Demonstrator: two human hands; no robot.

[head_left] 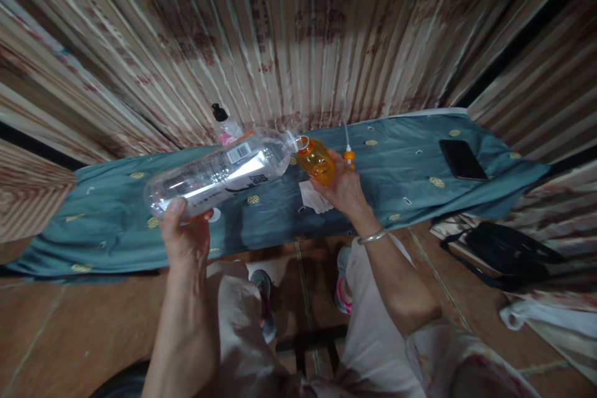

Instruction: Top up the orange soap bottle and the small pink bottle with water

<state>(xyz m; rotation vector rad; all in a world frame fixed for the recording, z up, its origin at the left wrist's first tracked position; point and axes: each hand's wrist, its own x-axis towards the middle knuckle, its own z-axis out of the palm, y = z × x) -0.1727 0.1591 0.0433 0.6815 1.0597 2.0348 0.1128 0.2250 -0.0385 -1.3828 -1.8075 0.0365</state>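
My left hand [184, 233] grips the base of a large clear plastic bottle [224, 171] and holds it tilted nearly flat, its open mouth pointing right. My right hand [342, 186] is closed around a small orange bottle [316, 160], whose mouth meets the mouth of the clear bottle. Both are held above a table covered in a teal cloth [116, 224]. An orange pump cap with a white tube [348, 150] lies on the cloth just right of the orange bottle. A crumpled white tissue [314, 197] lies below my right hand.
A small pink bottle with a black cap [225, 126] stands at the back of the cloth by the striped curtain. A black phone [462, 160] lies at the cloth's right end. A black bag [506, 255] sits on the floor at right. My feet are under the table.
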